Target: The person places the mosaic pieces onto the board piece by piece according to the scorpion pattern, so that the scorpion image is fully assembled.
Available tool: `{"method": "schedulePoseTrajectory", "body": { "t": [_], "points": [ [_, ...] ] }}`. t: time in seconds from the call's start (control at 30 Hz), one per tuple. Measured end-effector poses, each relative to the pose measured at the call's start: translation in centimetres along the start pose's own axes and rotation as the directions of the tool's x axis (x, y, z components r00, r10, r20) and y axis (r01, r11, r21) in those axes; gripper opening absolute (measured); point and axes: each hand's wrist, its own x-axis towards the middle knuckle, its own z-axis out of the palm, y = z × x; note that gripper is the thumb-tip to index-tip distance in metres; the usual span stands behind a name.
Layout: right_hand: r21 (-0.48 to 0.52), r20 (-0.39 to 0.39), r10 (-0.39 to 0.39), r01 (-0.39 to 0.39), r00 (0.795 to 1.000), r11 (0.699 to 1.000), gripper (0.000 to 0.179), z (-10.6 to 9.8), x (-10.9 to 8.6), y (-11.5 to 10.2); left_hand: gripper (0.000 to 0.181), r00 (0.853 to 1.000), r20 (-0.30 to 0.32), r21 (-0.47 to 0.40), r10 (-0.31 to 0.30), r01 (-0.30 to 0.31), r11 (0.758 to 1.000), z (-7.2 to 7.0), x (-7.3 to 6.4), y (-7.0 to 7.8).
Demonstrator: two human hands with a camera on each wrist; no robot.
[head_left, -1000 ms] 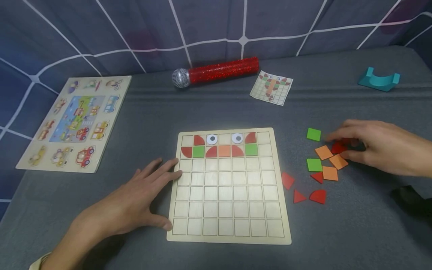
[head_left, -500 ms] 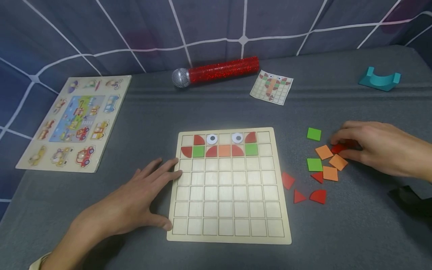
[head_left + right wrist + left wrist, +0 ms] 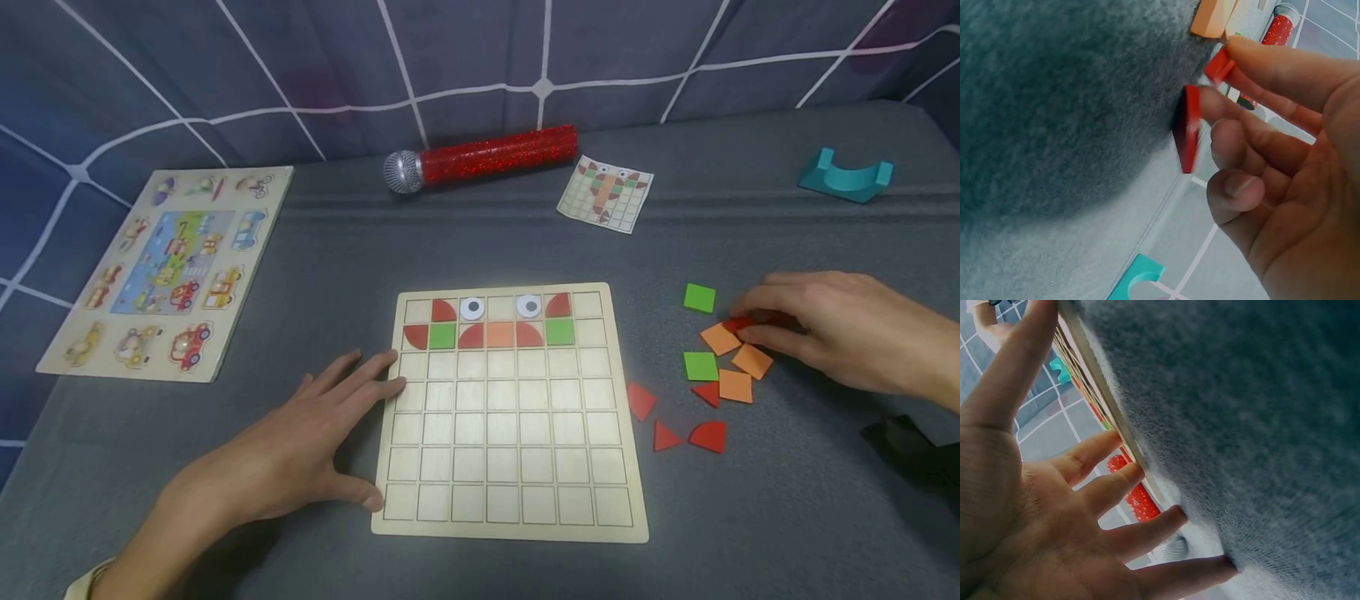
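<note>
My left hand (image 3: 300, 446) rests with spread fingers along the left edge of a wooden grid board (image 3: 486, 467). Its fingertips and thumb touch the rim. Red quarter-circles, green and orange squares and two round eye tiles (image 3: 472, 309) sit in the top two rows. To the right of the board, my right hand (image 3: 832, 329) pinches a small red tile (image 3: 1218, 66) between thumb and finger, its shape mostly hidden. A second red tile (image 3: 1190, 131) stands tilted by another fingertip in the right wrist view. Orange squares (image 3: 752, 361) lie just below the hand.
Green squares (image 3: 699, 297) and red triangles (image 3: 665, 436) lie loose right of the board. Behind it are a pattern card (image 3: 606, 196) and a glittery red microphone (image 3: 498, 160). A teal block (image 3: 846, 177) stands at the back right, a picture puzzle (image 3: 168, 275) at the left.
My right hand first drew back slightly to the right among the tiles, then shifted a little left, with a red tile now showing at its fingertips. The left hand stays on the board's edge.
</note>
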Motion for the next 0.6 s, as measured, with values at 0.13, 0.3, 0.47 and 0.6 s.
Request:
{"method": "schedulePoseTrajectory", "body": {
  "t": [0.13,0.3,0.47,0.6],
  "points": [
    [0.014,-0.058,-0.051,0.052,0.997,0.999,0.026,-0.3,0.1,-0.8,0.112,1.0,0.002,-0.002,-0.004,0.004,1.0,0.0,0.0,0.0],
    [0.045,-0.111,-0.149,0.154,0.983,0.987,0.025,-0.5,0.5,-2.3,0.112,1.0,0.001,-0.001,0.0,0.0,1.0,-0.1,0.0,0.0],
    [0.047,-0.148,-0.229,0.238,0.962,0.97,0.028,-0.6,1.6,-4.1,0.112,1.0,0.004,0.001,0.002,-0.002,1.0,-0.1,0.0,0.0],
    [0.062,-0.16,-0.275,0.287,0.948,0.956,0.028,-0.7,2.6,-5.7,0.112,1.0,0.0,0.006,0.002,-0.002,1.0,0.0,0.0,0.1]
  ]
}}
